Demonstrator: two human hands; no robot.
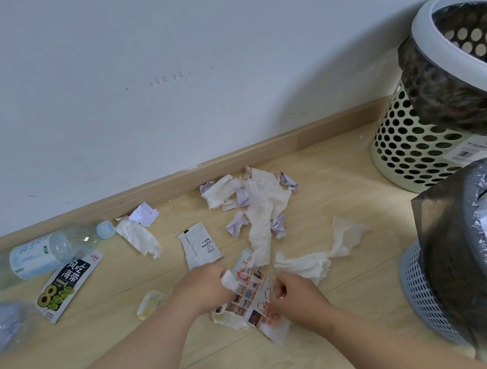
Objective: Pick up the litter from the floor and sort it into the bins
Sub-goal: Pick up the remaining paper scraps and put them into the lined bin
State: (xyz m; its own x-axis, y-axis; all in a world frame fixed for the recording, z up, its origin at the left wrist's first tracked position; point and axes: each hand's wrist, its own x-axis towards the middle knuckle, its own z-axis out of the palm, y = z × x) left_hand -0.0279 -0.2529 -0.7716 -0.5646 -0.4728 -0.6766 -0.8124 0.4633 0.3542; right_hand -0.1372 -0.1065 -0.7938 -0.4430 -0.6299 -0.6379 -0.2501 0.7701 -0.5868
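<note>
Pale wood floor (330, 170) below a white wall (152, 70) is strewn with litter. Just left of the blue bin (422, 299), both hands pinch a crumpled printed paper (248, 299). The left hand (203, 287) also curls round a white scrap (228, 278), and the right hand (297, 299) grips the paper's near edge. This looks like the gathering step. Next, carry it right into that paper-filled bin. The print is illegible, and the cream bin (405, 141) behind the blue one is cut off.

- left hand (203, 287) stretched low on a bare forearm, fingers curled on a printed paper (250, 300)
- right hand (299, 302) just beside it, pinching the same paper
</note>
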